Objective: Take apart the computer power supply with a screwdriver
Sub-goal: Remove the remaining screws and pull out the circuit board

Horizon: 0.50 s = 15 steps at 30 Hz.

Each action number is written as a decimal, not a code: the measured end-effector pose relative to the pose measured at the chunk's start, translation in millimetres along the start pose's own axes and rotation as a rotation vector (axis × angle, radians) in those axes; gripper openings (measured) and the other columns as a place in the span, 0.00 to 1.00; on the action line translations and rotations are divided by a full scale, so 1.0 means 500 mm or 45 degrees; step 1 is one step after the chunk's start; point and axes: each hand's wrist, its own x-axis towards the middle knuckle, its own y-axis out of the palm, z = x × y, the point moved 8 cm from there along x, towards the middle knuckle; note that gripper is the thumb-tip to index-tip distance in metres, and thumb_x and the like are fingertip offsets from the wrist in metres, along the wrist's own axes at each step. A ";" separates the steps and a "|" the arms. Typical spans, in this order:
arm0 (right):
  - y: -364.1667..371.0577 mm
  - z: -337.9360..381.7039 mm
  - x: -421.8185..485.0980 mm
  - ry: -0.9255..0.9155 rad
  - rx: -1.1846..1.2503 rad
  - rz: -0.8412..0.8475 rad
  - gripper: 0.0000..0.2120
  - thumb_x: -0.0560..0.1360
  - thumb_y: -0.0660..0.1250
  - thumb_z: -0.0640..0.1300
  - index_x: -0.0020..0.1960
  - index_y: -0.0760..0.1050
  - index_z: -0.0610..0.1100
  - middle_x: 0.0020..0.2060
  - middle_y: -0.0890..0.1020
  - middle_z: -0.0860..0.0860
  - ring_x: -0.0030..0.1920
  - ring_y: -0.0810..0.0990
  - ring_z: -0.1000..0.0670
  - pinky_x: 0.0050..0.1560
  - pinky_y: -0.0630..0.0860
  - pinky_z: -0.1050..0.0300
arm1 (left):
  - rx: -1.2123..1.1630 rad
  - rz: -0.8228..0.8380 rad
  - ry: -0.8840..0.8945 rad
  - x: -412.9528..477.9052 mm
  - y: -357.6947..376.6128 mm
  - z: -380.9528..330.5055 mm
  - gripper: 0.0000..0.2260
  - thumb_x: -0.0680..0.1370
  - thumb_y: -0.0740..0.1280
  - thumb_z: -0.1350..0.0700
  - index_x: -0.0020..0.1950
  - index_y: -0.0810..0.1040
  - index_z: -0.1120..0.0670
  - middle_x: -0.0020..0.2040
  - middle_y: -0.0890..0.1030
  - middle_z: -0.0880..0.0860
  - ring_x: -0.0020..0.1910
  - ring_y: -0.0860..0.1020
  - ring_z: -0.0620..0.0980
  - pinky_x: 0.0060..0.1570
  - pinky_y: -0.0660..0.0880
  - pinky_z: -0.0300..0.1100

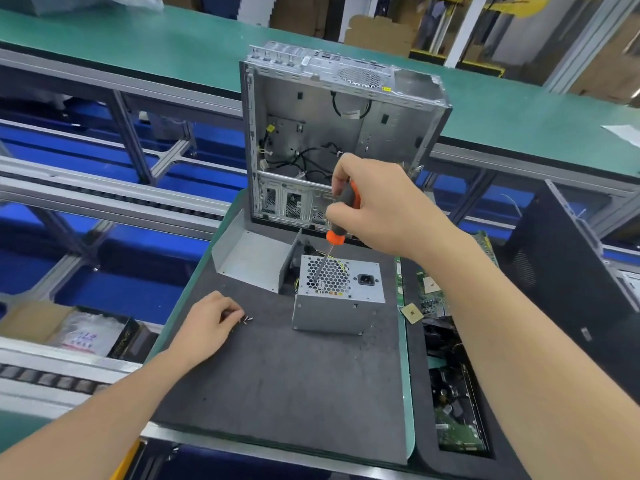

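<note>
Sheet-metal box is how I judge the power supply [337,296]: stiff, fairly heavy, with slick sides and hard edges. I would steady it by its flat side walls, not by the honeycomb grille. It stands on end on the dark surface [294,393], in front of the open computer case [339,133], with a bent grey metal cover [252,258] just beside it to the left.

My right grip [381,206] is wrapped round the orange-and-black handle of the screwdriver [341,213], whose shaft slants down so the tip meets the grille face. My left grip [204,323] rests on the surface apart from the box, fingers curled down at a few small screws [247,319]. I cannot tell whether it pinches one or only touches them. Nothing steadies the box.
</note>
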 end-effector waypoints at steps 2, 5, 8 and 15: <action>-0.007 -0.004 -0.002 0.010 -0.003 -0.017 0.06 0.74 0.66 0.45 0.48 0.71 0.47 0.36 0.79 0.54 0.40 0.72 0.58 0.36 0.65 0.58 | -0.004 -0.056 0.013 0.008 -0.011 -0.016 0.09 0.82 0.70 0.54 0.45 0.80 0.41 0.41 0.78 0.42 0.40 0.76 0.39 0.41 0.66 0.30; -0.018 -0.015 -0.007 0.033 -0.009 -0.027 0.06 0.74 0.66 0.45 0.48 0.71 0.46 0.37 0.81 0.54 0.41 0.73 0.56 0.37 0.68 0.57 | -0.089 -0.123 0.031 0.026 -0.028 -0.067 0.07 0.83 0.69 0.57 0.48 0.82 0.46 0.42 0.82 0.43 0.40 0.77 0.38 0.41 0.68 0.28; -0.032 -0.031 -0.014 0.059 -0.029 -0.055 0.06 0.73 0.66 0.45 0.49 0.72 0.45 0.37 0.80 0.53 0.40 0.73 0.57 0.37 0.67 0.57 | -0.322 -0.164 0.020 0.051 -0.045 -0.134 0.08 0.83 0.67 0.57 0.51 0.83 0.46 0.40 0.85 0.43 0.40 0.81 0.41 0.40 0.72 0.27; -0.057 -0.065 -0.039 0.118 -0.062 -0.073 0.06 0.74 0.66 0.46 0.48 0.71 0.47 0.35 0.79 0.55 0.40 0.72 0.57 0.36 0.68 0.57 | -0.423 -0.031 0.101 0.143 -0.042 -0.269 0.16 0.81 0.62 0.67 0.60 0.80 0.49 0.54 0.85 0.48 0.49 0.81 0.42 0.53 0.76 0.35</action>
